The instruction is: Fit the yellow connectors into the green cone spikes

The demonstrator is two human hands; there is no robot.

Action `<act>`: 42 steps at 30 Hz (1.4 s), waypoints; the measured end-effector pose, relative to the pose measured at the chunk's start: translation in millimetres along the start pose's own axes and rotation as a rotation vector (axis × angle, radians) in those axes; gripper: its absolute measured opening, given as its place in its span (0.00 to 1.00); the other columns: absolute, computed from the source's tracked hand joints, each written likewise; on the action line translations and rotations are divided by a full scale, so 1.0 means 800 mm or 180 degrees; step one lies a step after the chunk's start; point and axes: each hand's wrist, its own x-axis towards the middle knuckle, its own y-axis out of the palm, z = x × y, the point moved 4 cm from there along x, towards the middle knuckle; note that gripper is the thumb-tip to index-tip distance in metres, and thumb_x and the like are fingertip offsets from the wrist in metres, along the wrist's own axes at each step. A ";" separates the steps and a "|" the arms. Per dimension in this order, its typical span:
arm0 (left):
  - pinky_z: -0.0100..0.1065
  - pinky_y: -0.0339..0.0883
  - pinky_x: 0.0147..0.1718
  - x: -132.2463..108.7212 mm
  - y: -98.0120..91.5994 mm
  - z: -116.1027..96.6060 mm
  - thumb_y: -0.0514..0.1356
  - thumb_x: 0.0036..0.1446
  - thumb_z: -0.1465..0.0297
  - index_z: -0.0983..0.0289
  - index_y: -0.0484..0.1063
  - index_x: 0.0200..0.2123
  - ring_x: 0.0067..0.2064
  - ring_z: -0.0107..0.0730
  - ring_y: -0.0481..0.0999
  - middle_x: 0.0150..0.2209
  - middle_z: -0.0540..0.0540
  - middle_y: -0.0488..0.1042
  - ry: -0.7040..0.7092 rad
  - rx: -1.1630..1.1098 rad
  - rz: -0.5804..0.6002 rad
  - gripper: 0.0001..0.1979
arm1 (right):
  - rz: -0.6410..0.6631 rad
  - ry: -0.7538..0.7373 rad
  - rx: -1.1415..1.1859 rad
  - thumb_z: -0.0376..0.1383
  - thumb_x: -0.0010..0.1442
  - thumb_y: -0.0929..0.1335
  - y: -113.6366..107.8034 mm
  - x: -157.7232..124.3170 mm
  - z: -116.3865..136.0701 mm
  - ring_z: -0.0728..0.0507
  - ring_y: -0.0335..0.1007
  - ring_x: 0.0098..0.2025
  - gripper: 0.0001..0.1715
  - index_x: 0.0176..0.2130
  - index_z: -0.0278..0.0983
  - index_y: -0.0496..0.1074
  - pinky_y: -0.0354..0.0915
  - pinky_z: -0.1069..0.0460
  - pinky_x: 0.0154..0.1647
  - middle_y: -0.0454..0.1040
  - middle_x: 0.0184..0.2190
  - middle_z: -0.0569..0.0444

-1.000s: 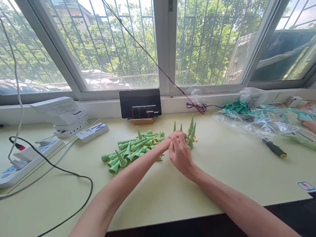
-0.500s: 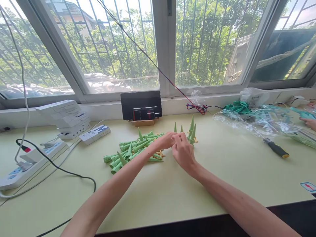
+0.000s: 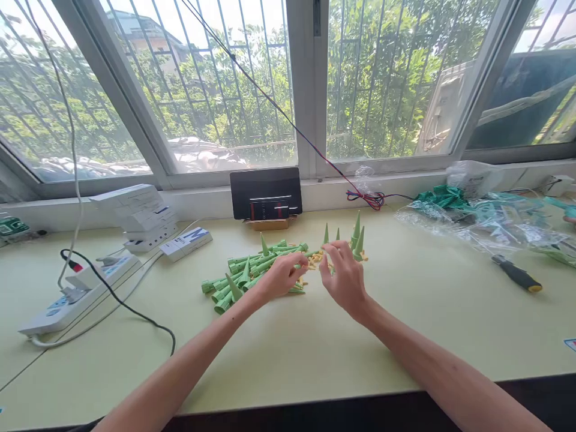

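My left hand (image 3: 282,274) is over the right side of a pile of green tapered tubes (image 3: 258,264). Its fingers are curved, with a gap from the thumb, and nothing shows between them. Close by lie small yellow pegs (image 3: 316,259), scattered on the table and partly hidden by both hands. My right hand (image 3: 346,276) is just right of these pegs, thumb and index finger apart, with nothing visible in its grasp. Behind it, several green cones (image 3: 359,243) stand upright, some with yellow bits at the base.
A black-handled tool (image 3: 517,274) and clear plastic bags (image 3: 477,219) lie to the right. A dark tablet (image 3: 265,189) leans by the window. Left are white boxes (image 3: 144,210), a power strip (image 3: 81,297) and loose cables. A person's hand (image 3: 570,219) shows at the right edge.
My hands were together by the standing cones; they are now apart. The left has moved left toward the pile, and the right has its fingers spread. The view has shifted slightly left.
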 end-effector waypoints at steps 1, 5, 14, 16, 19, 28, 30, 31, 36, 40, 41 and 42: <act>0.29 0.63 0.27 -0.007 -0.001 0.001 0.54 0.64 0.68 0.62 0.71 0.38 0.25 0.25 0.67 0.35 0.51 0.75 -0.0004 -0.0012 -0.0108 0.07 | 0.0047 -0.0059 0.0121 0.29 0.64 0.62 0.001 -0.003 0.005 0.49 0.68 0.30 0.10 0.44 0.37 0.69 0.56 0.56 0.21 0.71 0.40 0.49; 0.28 0.63 0.25 -0.031 -0.002 0.007 0.54 0.66 0.68 0.62 0.73 0.41 0.23 0.23 0.67 0.37 0.53 0.75 -0.0089 -0.0183 -0.0468 0.08 | 0.0755 -0.0089 0.0368 0.30 0.65 0.61 0.017 -0.016 0.022 0.50 0.68 0.27 0.12 0.47 0.36 0.69 0.58 0.55 0.21 0.71 0.42 0.48; 0.31 0.66 0.36 -0.047 0.012 -0.003 0.55 0.65 0.71 0.62 0.74 0.38 0.35 0.31 0.74 0.33 0.52 0.76 0.0064 -0.0183 -0.0482 0.07 | 0.1862 -0.0041 0.0613 0.27 0.66 0.62 0.047 -0.040 0.023 0.46 0.70 0.33 0.11 0.42 0.34 0.72 0.62 0.54 0.31 0.74 0.35 0.51; 0.31 0.66 0.37 -0.049 0.013 -0.001 0.55 0.66 0.71 0.62 0.73 0.38 0.35 0.32 0.74 0.33 0.53 0.76 0.0055 -0.0119 -0.0520 0.07 | 0.1844 -0.0057 0.0654 0.27 0.67 0.61 0.050 -0.043 0.021 0.46 0.69 0.33 0.11 0.41 0.34 0.72 0.61 0.54 0.32 0.74 0.34 0.51; 0.31 0.65 0.36 -0.050 0.015 0.002 0.54 0.66 0.71 0.63 0.71 0.36 0.35 0.31 0.73 0.33 0.53 0.75 0.0068 -0.0051 -0.0517 0.07 | 0.1836 -0.0137 0.0574 0.28 0.68 0.60 0.054 -0.048 0.019 0.46 0.67 0.31 0.13 0.38 0.35 0.72 0.59 0.53 0.30 0.73 0.31 0.51; 0.31 0.55 0.27 -0.052 0.022 -0.001 0.44 0.71 0.68 0.63 0.67 0.36 0.26 0.28 0.64 0.33 0.52 0.68 0.0388 0.0816 -0.0179 0.14 | 0.1834 -0.0247 0.0592 0.30 0.69 0.58 0.051 -0.049 0.022 0.46 0.62 0.27 0.15 0.30 0.36 0.65 0.54 0.53 0.28 0.70 0.28 0.51; 0.31 0.52 0.26 -0.052 0.023 0.000 0.43 0.71 0.69 0.63 0.66 0.37 0.25 0.28 0.62 0.34 0.53 0.68 0.0444 0.1013 -0.0088 0.14 | 0.1823 -0.0244 0.0616 0.31 0.69 0.58 0.050 -0.049 0.024 0.46 0.62 0.26 0.16 0.29 0.37 0.63 0.54 0.52 0.28 0.70 0.27 0.52; 0.31 0.52 0.25 -0.052 0.024 0.000 0.43 0.71 0.70 0.63 0.66 0.37 0.25 0.28 0.61 0.34 0.53 0.67 0.0466 0.1085 -0.0053 0.14 | 0.1820 -0.0247 0.0626 0.31 0.69 0.58 0.050 -0.048 0.025 0.46 0.61 0.26 0.16 0.29 0.37 0.63 0.54 0.52 0.28 0.70 0.27 0.52; 0.31 0.50 0.25 -0.052 0.026 0.002 0.44 0.70 0.71 0.63 0.64 0.34 0.25 0.28 0.61 0.32 0.52 0.66 0.0479 0.1251 -0.0090 0.13 | 0.1725 -0.0254 0.0674 0.31 0.69 0.59 0.050 -0.048 0.025 0.46 0.62 0.26 0.16 0.29 0.37 0.64 0.54 0.53 0.28 0.70 0.27 0.52; 0.31 0.48 0.23 -0.051 0.025 0.001 0.44 0.70 0.71 0.63 0.62 0.32 0.24 0.28 0.60 0.30 0.51 0.64 0.0505 0.1285 -0.0231 0.14 | 0.1627 -0.0242 0.0790 0.31 0.68 0.60 0.050 -0.046 0.024 0.47 0.62 0.26 0.16 0.28 0.36 0.65 0.55 0.53 0.28 0.70 0.26 0.53; 0.31 0.48 0.23 -0.051 0.024 0.000 0.43 0.70 0.71 0.63 0.62 0.31 0.24 0.28 0.59 0.29 0.51 0.64 0.0521 0.1295 -0.0264 0.14 | 0.1606 -0.0233 0.0830 0.31 0.68 0.60 0.050 -0.046 0.024 0.47 0.62 0.26 0.16 0.28 0.36 0.65 0.55 0.53 0.28 0.70 0.26 0.53; 0.31 0.48 0.23 -0.051 0.024 0.000 0.43 0.70 0.71 0.63 0.61 0.31 0.23 0.28 0.58 0.29 0.50 0.64 0.0536 0.1306 -0.0298 0.14 | 0.1585 -0.0221 0.0872 0.31 0.68 0.60 0.050 -0.045 0.024 0.47 0.62 0.26 0.16 0.28 0.36 0.65 0.55 0.53 0.28 0.70 0.26 0.53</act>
